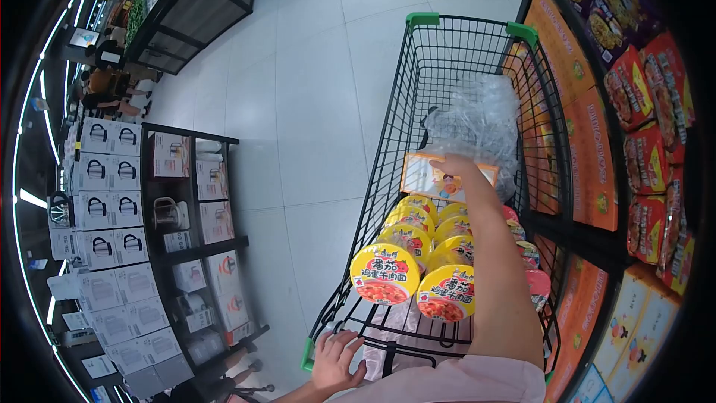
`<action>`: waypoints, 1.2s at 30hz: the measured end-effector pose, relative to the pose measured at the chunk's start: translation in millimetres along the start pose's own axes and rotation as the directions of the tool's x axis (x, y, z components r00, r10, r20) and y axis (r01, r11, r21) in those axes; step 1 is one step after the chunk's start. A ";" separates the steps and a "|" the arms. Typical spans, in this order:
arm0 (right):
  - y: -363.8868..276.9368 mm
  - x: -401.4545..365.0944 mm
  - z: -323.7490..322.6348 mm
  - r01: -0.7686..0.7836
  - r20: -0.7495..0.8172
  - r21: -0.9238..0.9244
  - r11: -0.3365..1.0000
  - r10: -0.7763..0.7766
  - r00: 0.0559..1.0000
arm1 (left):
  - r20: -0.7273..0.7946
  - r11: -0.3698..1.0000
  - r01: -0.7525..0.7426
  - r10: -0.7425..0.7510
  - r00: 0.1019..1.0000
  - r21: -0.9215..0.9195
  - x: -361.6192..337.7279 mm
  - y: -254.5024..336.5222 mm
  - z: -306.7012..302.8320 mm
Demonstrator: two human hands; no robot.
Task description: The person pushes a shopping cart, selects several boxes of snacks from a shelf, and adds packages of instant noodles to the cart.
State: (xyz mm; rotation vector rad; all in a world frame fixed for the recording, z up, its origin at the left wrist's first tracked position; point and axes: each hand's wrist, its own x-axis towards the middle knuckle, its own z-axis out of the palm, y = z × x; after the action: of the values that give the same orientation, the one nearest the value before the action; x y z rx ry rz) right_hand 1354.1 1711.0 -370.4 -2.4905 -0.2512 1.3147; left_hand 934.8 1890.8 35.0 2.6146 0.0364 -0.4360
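Observation:
Reaching into the black wire shopping cart [384,145], my right hand [453,166] is closed on the top edge of an orange-and-white box [429,179] with a cartoon print. Its fingers are partly hidden behind the box. My left hand [337,360] lies on the cart's near left rim, fingers apart. Between my hands and nearer to me, several yellow instant noodle cups [384,275] lie on their sides in rows. Pink-red cups [537,287] sit to their right, partly covered by my right forearm. Beyond the box is a heap of clear plastic packaging [481,116].
Along the cart's right side stand orange cartons [585,157] and red noodle packets [634,160]. On the left, a black shelf [168,254] holds boxed kettles [108,168]. Pale floor tiles [313,119] run between. People [112,82] stand far left.

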 end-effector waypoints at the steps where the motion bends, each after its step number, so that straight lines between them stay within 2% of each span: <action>1: -3.2 -7.0 -3.4 0.003 0.000 -0.009 1.000 -0.003 1.000 | 0.003 1.000 0.002 -0.002 1.000 -0.001 1.0 -0.3 -0.1; 4: -13.4 -29.0 -17.7 0.019 0.082 -0.031 0.999 -0.016 0.997 | 0.005 1.000 0.001 -0.001 1.000 -0.002 0.1 0.1 0.7; 6: -12.2 -32.9 -24.2 0.039 0.064 -0.058 0.998 -0.035 0.997 | -0.008 1.000 -0.004 0.004 1.000 -0.005 2.4 0.2 0.9; 10: -7.0 -35.2 -23.9 0.027 -0.112 -0.114 0.993 -0.040 0.993 | -0.013 1.000 -0.007 0.007 1.000 0.000 2.4 -0.7 -2.1; 14: -14.0 -61.8 -66.4 -0.009 -0.173 -0.126 0.992 -0.013 0.985 | -0.037 0.999 -0.036 0.037 0.999 0.010 1.1 -1.7 -1.4; 16: -24.9 -97.2 -96.0 0.085 -0.108 -0.117 0.990 -0.097 0.989 | -0.059 0.999 -0.050 0.051 0.997 0.016 -1.1 -2.6 -0.6; 18: -32.2 -123.0 -108.5 0.209 -0.097 -0.199 0.957 -0.232 0.968 | -0.107 0.995 -0.099 0.100 0.989 0.015 -2.6 -5.2 2.3; 20: -53.6 -202.1 -123.3 0.360 -0.217 -0.163 0.919 -0.389 0.895 | -0.141 0.992 -0.123 0.122 0.982 0.001 -4.4 -7.3 3.6; 22: -71.5 -307.1 -126.5 0.555 -0.401 -0.108 0.825 -0.547 0.735 | -0.184 0.986 -0.167 0.166 0.969 0.014 -4.7 -5.4 0.8; 24: -85.2 -421.4 -118.6 0.640 -0.486 0.045 0.767 -0.543 0.685 | -0.194 0.985 -0.175 0.174 0.966 0.013 -7.9 -8.8 3.1; 26: -67.5 -491.0 -80.2 0.716 -0.565 0.114 0.689 -0.547 0.617 | -0.201 0.983 -0.183 0.182 0.963 0.013 -10.3 -7.7 3.3; 27: -72.8 -558.2 -73.7 0.649 -0.556 0.192 0.737 -0.463 0.690 | -0.213 0.980 -0.199 0.197 0.957 0.015 -12.0 -7.7 3.8; 28: -54.1 -581.8 -47.6 0.638 -0.595 0.169 0.751 -0.439 0.674 | -0.226 0.977 -0.213 0.212 0.951 0.018 -13.9 -9.4 5.7; 30: -30.6 -653.9 -15.1 0.573 -0.685 0.215 0.790 -0.297 0.666 | -0.223 0.976 -0.216 0.215 0.951 0.021 -14.7 -11.7 6.6; 32: -8.5 -724.8 6.9 0.439 -0.793 0.186 0.879 -0.130 0.596 | -0.207 0.983 -0.182 0.183 0.961 0.022 -18.6 -6.0 3.4; 33: 1.6 -755.8 14.7 0.368 -0.809 0.285 0.885 0.016 0.588 | -0.199 0.987 -0.158 0.159 0.967 0.022 -20.0 -3.6 1.4; 34: 8.2 -786.0 17.8 0.293 -0.867 0.265 0.918 0.094 0.490 | -0.202 0.983 -0.179 0.183 0.962 0.036 -20.2 -3.6 0.3; 35: 14.5 -812.1 19.9 0.260 -0.943 0.200 0.945 0.114 0.311 | -0.204 0.980 -0.195 0.201 0.958 0.049 -19.3 -4.4 1.4; 36: 15.4 -841.2 17.1 0.181 -0.956 0.219 0.959 0.173 0.238 | -0.207 0.977 -0.204 0.213 0.955 0.062 -19.0 -6.0 2.8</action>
State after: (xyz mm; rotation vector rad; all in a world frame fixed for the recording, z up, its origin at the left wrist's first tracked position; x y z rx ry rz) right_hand 866.7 1450.5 264.2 -2.4771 0.2450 -0.4493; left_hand 915.3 1895.8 35.8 2.6571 -0.1784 -0.0827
